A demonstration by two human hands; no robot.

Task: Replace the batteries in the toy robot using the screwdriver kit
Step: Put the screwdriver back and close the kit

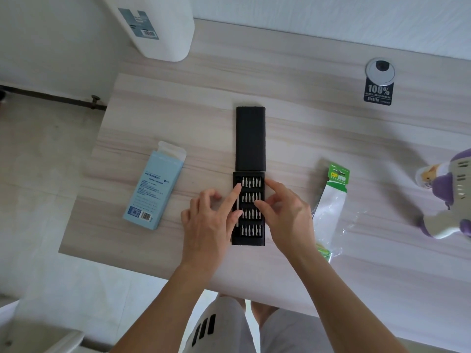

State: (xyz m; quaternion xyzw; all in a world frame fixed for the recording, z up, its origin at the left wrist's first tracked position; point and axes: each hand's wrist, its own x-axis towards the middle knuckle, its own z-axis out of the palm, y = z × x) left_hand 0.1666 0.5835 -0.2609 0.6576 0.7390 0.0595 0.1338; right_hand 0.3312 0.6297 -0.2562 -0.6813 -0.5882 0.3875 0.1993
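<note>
Bright, even daylight; soft shadows beside hands; slight overall softness; wide-angle bending at edges

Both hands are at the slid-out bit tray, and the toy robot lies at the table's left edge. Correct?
No: the head view shows the toy robot at the right edge of the table. The left hand and right hand are at the bit tray.

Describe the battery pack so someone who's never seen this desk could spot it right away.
Start at the pale wooden desk and find the long black screwdriver kit at its middle. To the kit's right, before the purple-and-white toy robot, lies the battery pack: the only clear plastic packet with a green header.
</note>
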